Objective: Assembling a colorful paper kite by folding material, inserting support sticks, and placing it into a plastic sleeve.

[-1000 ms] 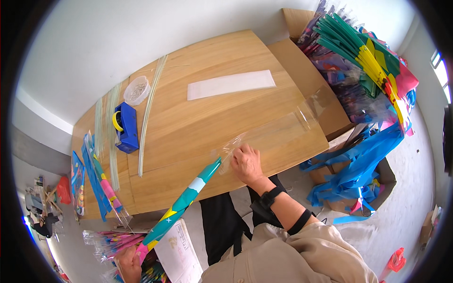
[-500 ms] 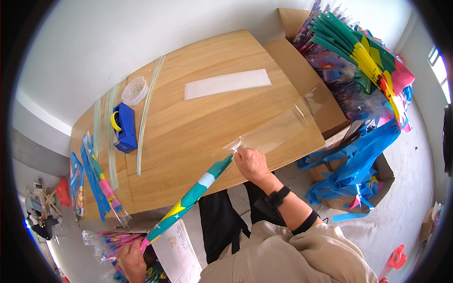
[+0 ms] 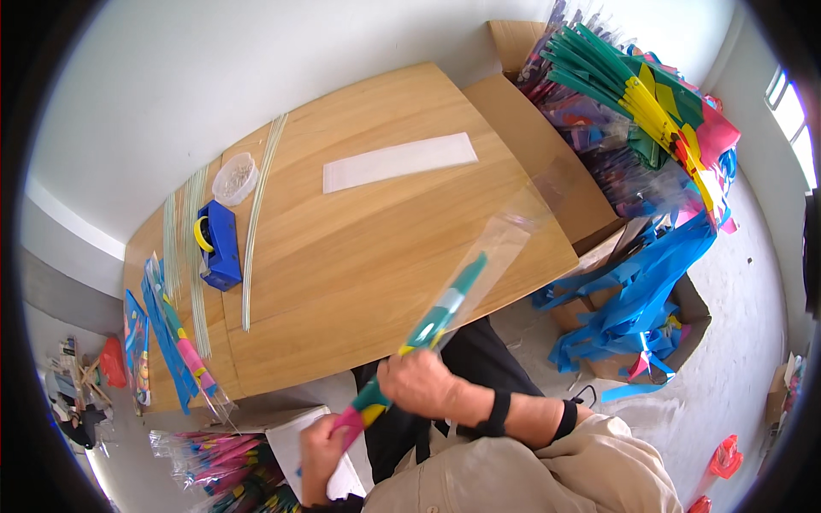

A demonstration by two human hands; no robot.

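A slim roll of green, pale blue, yellow and pink cloth (image 3: 434,318) slants up from my lap over the table's near edge. Around its upper part lies a clear plastic sleeve (image 3: 505,244), which reaches past the roll's green tip. My right hand (image 3: 421,385) is closed around the middle of the roll, at the sleeve's lower part. Lower down, my left hand (image 3: 321,449) grips the pink end; its fingers are partly hidden.
On the wooden table (image 3: 342,265) are a white packet (image 3: 400,162), blue tape dispenser (image 3: 222,248), small tub (image 3: 235,179) and thin rods (image 3: 261,222). Cartons at right hold packed rolls (image 3: 590,145) and blue cloth strips (image 3: 616,308). Wrapped rolls (image 3: 214,457) fill a box lower left.
The roll's upper part has gone into the sleeve. My right hand has slid down from the tip to the roll's middle. My left hand has moved right and up with the pink end.
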